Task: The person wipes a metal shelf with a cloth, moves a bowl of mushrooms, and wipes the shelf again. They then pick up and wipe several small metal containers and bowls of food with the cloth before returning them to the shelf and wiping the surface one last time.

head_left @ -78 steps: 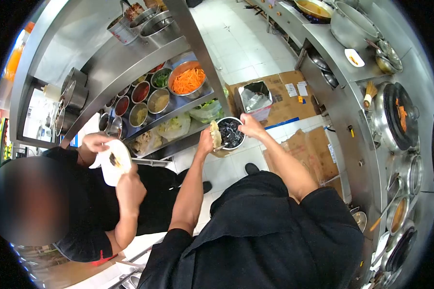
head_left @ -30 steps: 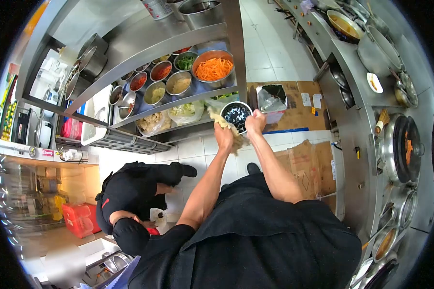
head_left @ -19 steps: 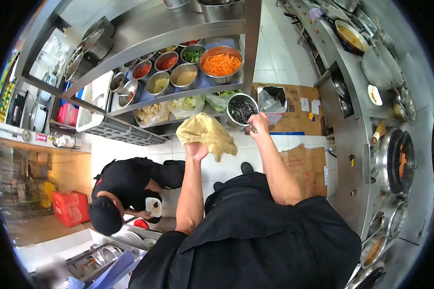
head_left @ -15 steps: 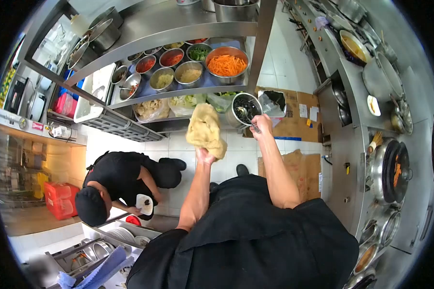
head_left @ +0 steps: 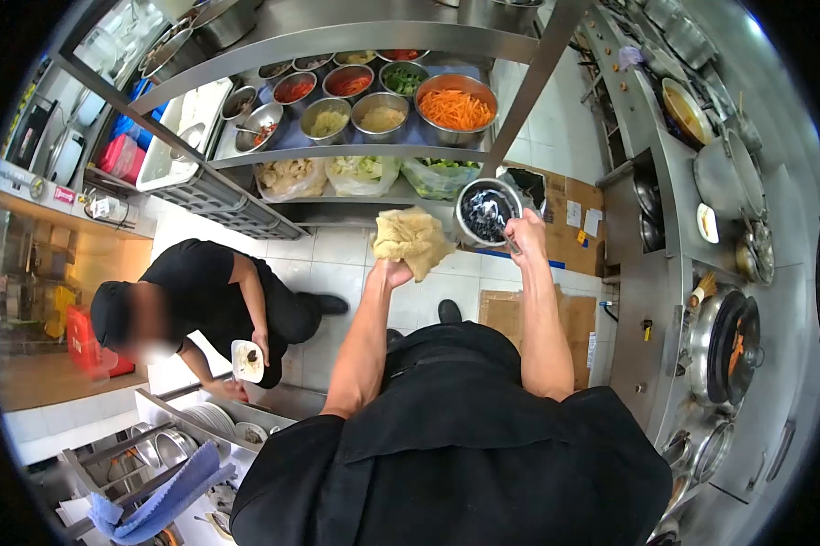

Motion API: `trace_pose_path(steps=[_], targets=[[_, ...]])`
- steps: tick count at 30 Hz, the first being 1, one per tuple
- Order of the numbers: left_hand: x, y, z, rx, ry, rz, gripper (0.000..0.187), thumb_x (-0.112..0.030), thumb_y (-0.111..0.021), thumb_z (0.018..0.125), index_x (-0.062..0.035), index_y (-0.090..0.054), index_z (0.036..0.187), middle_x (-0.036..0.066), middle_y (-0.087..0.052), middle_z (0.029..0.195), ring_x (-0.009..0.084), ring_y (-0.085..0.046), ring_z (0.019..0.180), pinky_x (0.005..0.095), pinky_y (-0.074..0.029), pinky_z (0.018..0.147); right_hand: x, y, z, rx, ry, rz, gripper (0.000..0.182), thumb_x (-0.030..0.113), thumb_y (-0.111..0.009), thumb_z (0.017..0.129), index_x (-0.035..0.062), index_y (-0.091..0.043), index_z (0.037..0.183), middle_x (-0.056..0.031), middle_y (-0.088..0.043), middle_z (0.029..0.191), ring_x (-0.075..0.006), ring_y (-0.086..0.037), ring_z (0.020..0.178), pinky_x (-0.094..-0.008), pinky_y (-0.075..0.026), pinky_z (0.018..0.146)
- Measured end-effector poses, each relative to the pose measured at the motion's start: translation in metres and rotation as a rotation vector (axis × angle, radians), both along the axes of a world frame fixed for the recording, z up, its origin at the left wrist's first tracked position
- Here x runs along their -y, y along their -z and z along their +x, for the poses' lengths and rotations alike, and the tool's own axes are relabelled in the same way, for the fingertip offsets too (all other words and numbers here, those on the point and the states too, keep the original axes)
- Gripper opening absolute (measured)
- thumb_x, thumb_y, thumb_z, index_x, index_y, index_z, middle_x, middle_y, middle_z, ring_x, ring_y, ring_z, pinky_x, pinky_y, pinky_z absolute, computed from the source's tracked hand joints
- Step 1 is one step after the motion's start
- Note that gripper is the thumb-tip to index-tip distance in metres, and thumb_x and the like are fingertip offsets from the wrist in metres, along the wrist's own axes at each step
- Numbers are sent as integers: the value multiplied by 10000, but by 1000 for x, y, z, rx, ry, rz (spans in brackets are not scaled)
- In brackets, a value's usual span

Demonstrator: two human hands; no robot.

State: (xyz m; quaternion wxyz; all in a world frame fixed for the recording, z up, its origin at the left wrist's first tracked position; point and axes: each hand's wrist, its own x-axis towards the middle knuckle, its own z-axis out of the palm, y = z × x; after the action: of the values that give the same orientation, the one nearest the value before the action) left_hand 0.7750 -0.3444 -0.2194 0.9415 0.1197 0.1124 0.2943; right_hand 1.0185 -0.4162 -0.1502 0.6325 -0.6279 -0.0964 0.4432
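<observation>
My left hand (head_left: pixel 393 272) is closed around a yellowish, crumpled cloth (head_left: pixel 414 238), held out below the prep shelf. My right hand (head_left: pixel 526 237) grips the metal handle of a deep steel pot (head_left: pixel 465 221). The pot hangs level in the air to the right of the cloth, apart from it. Inside the pot are dark, wet pieces in shiny liquid.
Several steel bowls, one with shredded carrot (head_left: pixel 457 109), stand on the prep shelf (head_left: pixel 374 153). Bagged vegetables (head_left: pixel 363 175) lie below. A co-worker (head_left: pixel 223 300) crouches at the left with a white dish (head_left: pixel 247 361). A stove counter (head_left: pixel 656 300) runs along the right.
The cloth has swung lower and to the right, and the pot has shifted slightly right. The co-worker has turned and one arm now reaches toward the lower shelf. My view has shifted a little.
</observation>
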Motion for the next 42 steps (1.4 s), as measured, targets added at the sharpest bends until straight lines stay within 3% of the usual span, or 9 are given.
trace_pose_path(steps=[4, 11, 13, 14, 16, 19, 33, 37, 42], targets=[[-13, 0, -3, -232, 17, 87, 480, -301, -599, 830, -62, -470, 1226, 113, -550, 1149, 287, -547, 1032, 450, -454, 911, 5, -26, -2, 540, -353, -116, 181, -78, -522, 536, 28, -381, 576, 9, -355, 533, -110, -382, 479, -320, -283, 386], [-52, -57, 42, -1038, 223, 1567, 420, -303, -604, 796, -74, -559, 1144, 131, -540, 1202, 207, -531, 1044, 324, -443, 855, -26, -24, -4, 710, -817, -134, 209, -45, -535, 508, 27, -345, 557, -33, -273, 524, -131, -312, 507, -349, -274, 430], [-44, -120, 59, -1294, 636, 1924, 260, -283, -543, 760, -58, -606, 875, 175, -587, 864, 331, -549, 823, 387, -440, 734, -33, -37, -11, 829, -942, -175, 173, -22, -536, 506, 5, -381, 578, -69, -308, 525, -159, -330, 508, -377, -286, 449], [-62, -32, 42, -720, -255, 2172, 210, -260, -566, 719, -64, -626, 767, 170, -592, 741, 340, -585, 711, 403, -464, 628, -34, -49, -15, 833, -969, -155, 173, -22, -536, 506, 5, -381, 578, -69, -308, 525, -159, -330, 508, -377, -286, 449], [-60, -33, 46, -927, 26, 2270, 173, -232, -583, 668, -64, -614, 698, 154, -585, 668, 316, -604, 650, 412, -468, 574, -35, -66, -25, 850, -1044, -211, 142, -24, -528, 523, 2, -405, 589, -78, -346, 523, -164, -368, 505, -377, -310, 457], [-56, -14, 43, -952, 190, 1870, 273, -271, -591, 726, -110, -598, 947, 118, -627, 985, 289, -584, 911, 387, -451, 796, -43, -23, -18, 940, -1022, -85, 151, -35, -519, 531, 32, -398, 591, -23, -365, 531, -137, -391, 483, -318, -317, 409], [39, 20, 27, -1539, -619, 939, 274, -245, -542, 742, -30, -602, 902, 202, -626, 890, 348, -604, 768, 431, -480, 676, -43, 71, -67, 440, -309, -45, 233, -114, -410, 513, 82, -295, 565, 27, -354, 561, -94, -334, 485, -264, -250, 433], [58, -36, -1, -1274, -80, 290, 258, -241, -530, 762, -18, -578, 882, 208, -605, 908, 346, -579, 829, 437, -454, 740, -33, 82, -97, 329, -130, -79, 242, -121, -440, 507, 69, -324, 602, -3, -408, 618, -142, -400, 540, -293, -350, 500], [57, 17, 8, -1602, -508, 590, 255, -239, -518, 769, -16, -579, 876, 200, -607, 887, 355, -573, 831, 433, -449, 754, -25, 96, -110, 131, -133, -70, 270, -131, -458, 527, 52, -403, 717, -51, -492, 736, -196, -514, 620, -327, -462, 575]])
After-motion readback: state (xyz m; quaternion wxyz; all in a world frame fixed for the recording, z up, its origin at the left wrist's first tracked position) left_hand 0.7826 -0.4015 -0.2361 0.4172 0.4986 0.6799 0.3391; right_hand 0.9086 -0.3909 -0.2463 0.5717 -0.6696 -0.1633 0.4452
